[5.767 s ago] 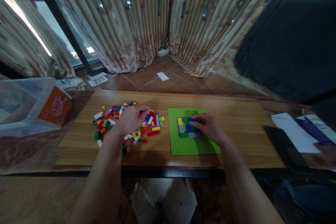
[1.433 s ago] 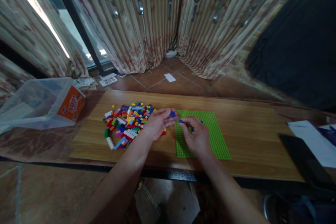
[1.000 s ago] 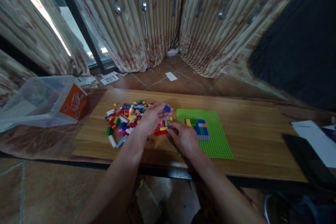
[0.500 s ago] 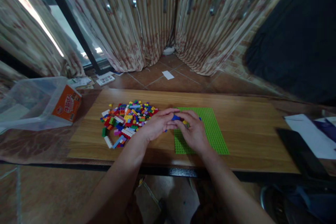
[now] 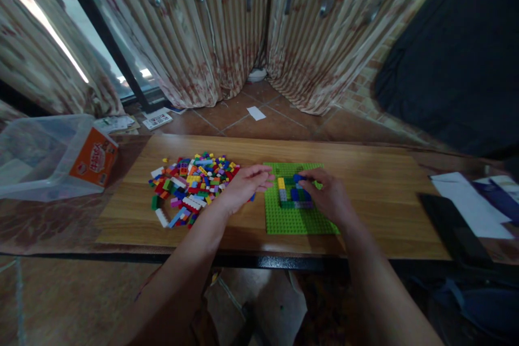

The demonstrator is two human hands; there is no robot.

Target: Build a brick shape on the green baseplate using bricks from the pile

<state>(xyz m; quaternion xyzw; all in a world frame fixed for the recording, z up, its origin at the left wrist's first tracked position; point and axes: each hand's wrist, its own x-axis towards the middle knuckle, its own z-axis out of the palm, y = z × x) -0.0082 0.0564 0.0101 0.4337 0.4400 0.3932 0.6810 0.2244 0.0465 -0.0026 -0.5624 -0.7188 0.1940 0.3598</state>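
On the green baseplate (image 5: 284, 221) stands a low rectangular build of toy bricks (image 5: 283, 194), with yellow, grey, green and blue parts. My right hand (image 5: 327, 190) pinches a blue brick (image 5: 299, 178) over the far right part of that build; whether the brick touches the bricks below I cannot tell. Left of the baseplate, my left hand (image 5: 248, 186) hovers with its fingers stretched out and nothing in them. Close by it spreads a pile of loose toy bricks (image 5: 194, 179) in many colours, partly hidden behind the left hand and forearm.
A clear plastic bin (image 5: 44, 157) with an orange label stands left of the wooden board (image 5: 385, 200). A dark flat device (image 5: 452, 230) lies at the board's right edge, beside white papers (image 5: 470, 205). Curtains (image 5: 227, 38) hang behind.
My hands have come apart. The right hand has moved right with the blue brick to over the build, and the left has stayed near the pile. The view has shifted slightly.
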